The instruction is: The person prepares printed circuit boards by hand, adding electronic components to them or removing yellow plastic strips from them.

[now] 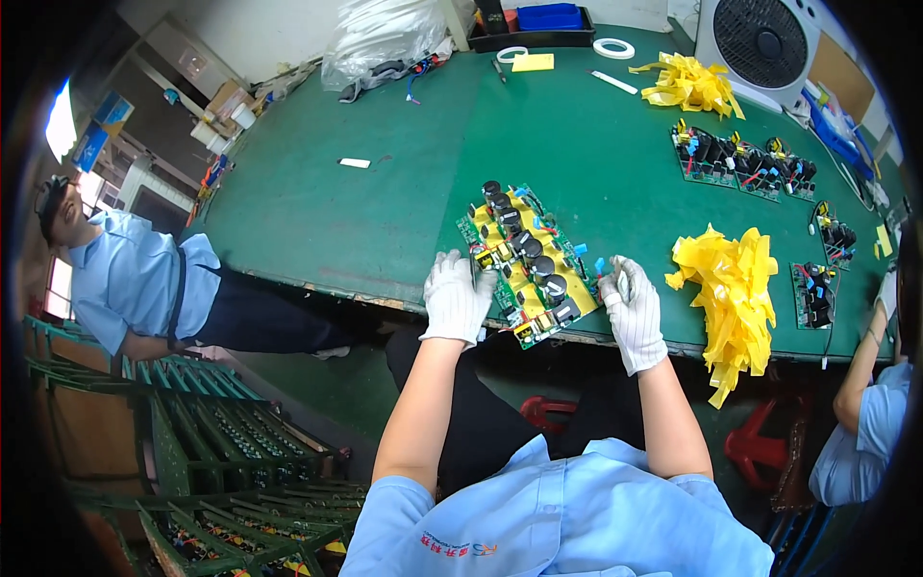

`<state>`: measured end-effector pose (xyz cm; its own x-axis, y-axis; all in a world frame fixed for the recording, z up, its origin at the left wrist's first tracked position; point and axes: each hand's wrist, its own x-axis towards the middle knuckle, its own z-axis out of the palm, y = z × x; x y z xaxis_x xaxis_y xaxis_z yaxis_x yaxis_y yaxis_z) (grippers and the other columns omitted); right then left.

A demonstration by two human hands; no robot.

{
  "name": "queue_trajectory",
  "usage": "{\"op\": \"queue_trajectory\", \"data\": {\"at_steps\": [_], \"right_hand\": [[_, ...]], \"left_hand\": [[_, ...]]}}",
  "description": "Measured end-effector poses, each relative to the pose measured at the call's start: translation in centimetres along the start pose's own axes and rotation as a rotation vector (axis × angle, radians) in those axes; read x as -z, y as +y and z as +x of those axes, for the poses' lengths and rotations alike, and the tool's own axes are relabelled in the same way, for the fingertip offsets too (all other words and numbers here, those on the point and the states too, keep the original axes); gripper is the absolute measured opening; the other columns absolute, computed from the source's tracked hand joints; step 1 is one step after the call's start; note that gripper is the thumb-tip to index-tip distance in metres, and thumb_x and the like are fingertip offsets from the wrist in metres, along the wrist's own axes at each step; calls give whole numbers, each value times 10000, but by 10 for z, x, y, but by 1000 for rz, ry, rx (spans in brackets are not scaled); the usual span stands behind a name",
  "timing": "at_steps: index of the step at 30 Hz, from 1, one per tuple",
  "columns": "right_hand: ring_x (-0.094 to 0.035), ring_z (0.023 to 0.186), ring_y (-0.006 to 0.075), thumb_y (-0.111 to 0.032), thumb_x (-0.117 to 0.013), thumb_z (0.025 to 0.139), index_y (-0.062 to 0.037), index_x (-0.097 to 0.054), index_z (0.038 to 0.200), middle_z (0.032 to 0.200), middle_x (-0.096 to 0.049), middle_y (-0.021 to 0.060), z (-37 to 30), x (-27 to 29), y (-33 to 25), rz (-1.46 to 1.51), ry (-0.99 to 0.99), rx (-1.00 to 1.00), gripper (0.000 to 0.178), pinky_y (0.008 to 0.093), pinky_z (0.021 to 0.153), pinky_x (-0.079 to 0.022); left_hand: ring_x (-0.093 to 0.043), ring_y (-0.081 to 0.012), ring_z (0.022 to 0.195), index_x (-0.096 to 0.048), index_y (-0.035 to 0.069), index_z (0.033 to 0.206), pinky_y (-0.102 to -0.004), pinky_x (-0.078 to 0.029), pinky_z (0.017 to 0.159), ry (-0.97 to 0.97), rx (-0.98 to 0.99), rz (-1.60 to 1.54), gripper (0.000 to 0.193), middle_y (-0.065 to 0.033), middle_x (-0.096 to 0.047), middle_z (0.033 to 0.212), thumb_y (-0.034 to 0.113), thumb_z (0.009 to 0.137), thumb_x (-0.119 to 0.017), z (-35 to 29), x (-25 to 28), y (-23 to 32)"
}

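Both gloved hands, left hand [456,298] and right hand [630,308], are grasping the green capacitor-studded circuit board [527,264] at frame centre; fingers should be gripping its edges only.

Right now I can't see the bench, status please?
Left hand and right hand, both gloved, grip circuit board at table edge. Yellow tape pile just right.

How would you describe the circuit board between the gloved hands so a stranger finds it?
Start at the green table and go to its near edge. The circuit board lies there between two white-gloved hands, striped with yellow tape and lined with black capacitors. Unlike the smaller boards at the far right, it is large and angled.
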<state>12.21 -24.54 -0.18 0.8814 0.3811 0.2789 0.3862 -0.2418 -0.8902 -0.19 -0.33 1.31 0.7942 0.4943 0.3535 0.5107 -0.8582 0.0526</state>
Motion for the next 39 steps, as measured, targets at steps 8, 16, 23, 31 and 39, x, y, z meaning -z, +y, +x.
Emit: {"op": "queue_trajectory", "data": {"at_steps": [8,16,23,31,39], "right_hand": [[-654,927,390,-199,-680,878,-10,-599,1155,1038,-672,200,0,9,-3,-137,-10,83,344,407,795,-531],[-662,925,378,-190,-695,865,-14,-613,1132,1036,-675,195,-3,4,3,-163,-11,106,330,406,791,-538],[-667,917,376,-183,-703,859,-12,-598,1174,1049,-672,203,-2,0,-8,-131,56,157,374,407,790,-542],[-647,869,329,-216,-714,854,-5,-542,1253,1041,-658,187,-7,7,-7,21,45,27,484,382,771,-524],[-656,974,352,-227,-691,871,16,-547,1236,1089,-655,210,-1,11,8,124,116,-1,462,390,853,-517]], "left_hand": [[-637,-330,913,-701,159,920,-466,-519,790,-135,53,81,140,-108,-662,957,260,899,-606,7,10,-52],[-545,-368,1208,-629,138,1229,-481,-404,1044,268,91,-38,440,-181,-587,1282,30,804,-594,11,0,-72],[-461,-437,1301,-484,5,1376,-474,-361,1101,66,-366,-500,485,-239,-519,1373,239,956,-546,28,16,-2],[-365,-424,1393,-336,-80,1454,-447,-295,1155,15,-265,-630,684,-296,-384,1478,425,1012,-468,12,-16,-3],[-510,-388,1262,-699,87,1104,-495,-381,1074,251,-408,-505,250,-192,-579,1292,185,875,-672,28,29,39]]}}
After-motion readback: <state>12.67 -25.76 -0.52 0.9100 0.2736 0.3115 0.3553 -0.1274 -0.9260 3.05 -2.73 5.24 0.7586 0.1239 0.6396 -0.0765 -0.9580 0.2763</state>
